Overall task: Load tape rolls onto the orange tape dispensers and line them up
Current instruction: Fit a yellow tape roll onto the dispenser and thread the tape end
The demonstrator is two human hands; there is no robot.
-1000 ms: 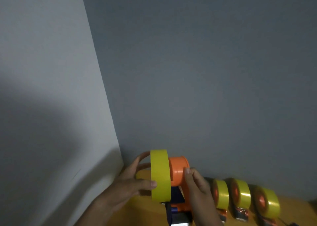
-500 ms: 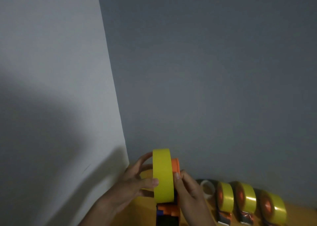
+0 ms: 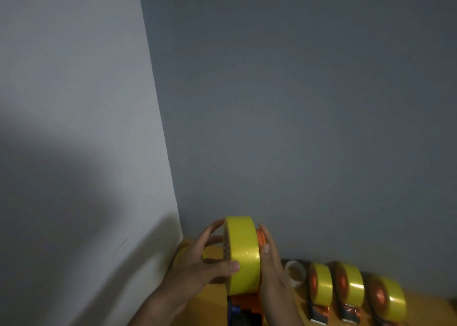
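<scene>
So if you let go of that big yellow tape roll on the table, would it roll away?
Probably, if it were loose: the yellow tape roll is round and stands on edge. Its glossy face may be slippery, so the left hand grips it with thumb and fingers. It looks stiff. Here it sits over the orange dispenser, which likely stops it.

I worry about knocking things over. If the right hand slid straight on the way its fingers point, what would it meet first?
The right hand points up and away toward the grey wall, alongside the orange dispenser. Nothing else seems to lie in that line, though depth is unclear.
</scene>
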